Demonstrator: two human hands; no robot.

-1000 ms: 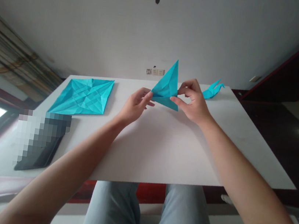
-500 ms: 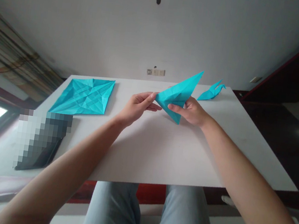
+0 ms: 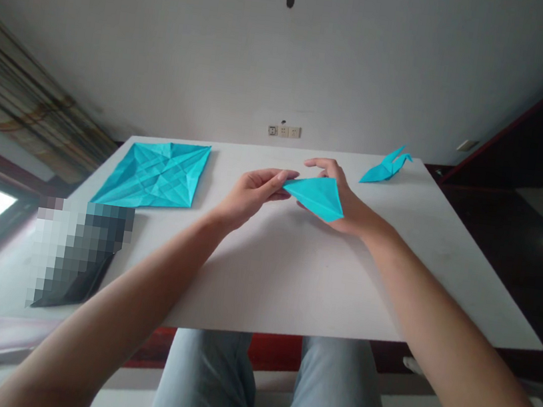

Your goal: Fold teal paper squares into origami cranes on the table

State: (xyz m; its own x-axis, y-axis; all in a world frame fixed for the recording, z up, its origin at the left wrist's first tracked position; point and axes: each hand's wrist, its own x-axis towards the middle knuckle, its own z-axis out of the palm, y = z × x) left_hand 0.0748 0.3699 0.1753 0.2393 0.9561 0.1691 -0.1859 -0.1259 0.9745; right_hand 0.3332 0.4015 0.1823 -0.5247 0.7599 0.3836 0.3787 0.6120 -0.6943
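A folded blue paper triangle [image 3: 320, 197] hangs just above the white table [image 3: 293, 267], near its middle. My left hand [image 3: 252, 194] pinches the triangle's left tip between thumb and fingers. My right hand [image 3: 348, 197] lies under and behind the paper, fingers curled round its far side. The paper now lies nearly flat.
A creased, unfolded blue paper square [image 3: 154, 173] lies at the table's back left. A finished blue paper crane [image 3: 385, 167] stands at the back right. A dark flat object, partly blurred [image 3: 77, 250], sits near the left front edge. My knees show below the table.
The folded paper, held upright with its point up a second ago, has been tipped over to the right and down until it lies nearly flat. My right hand turned beneath it.
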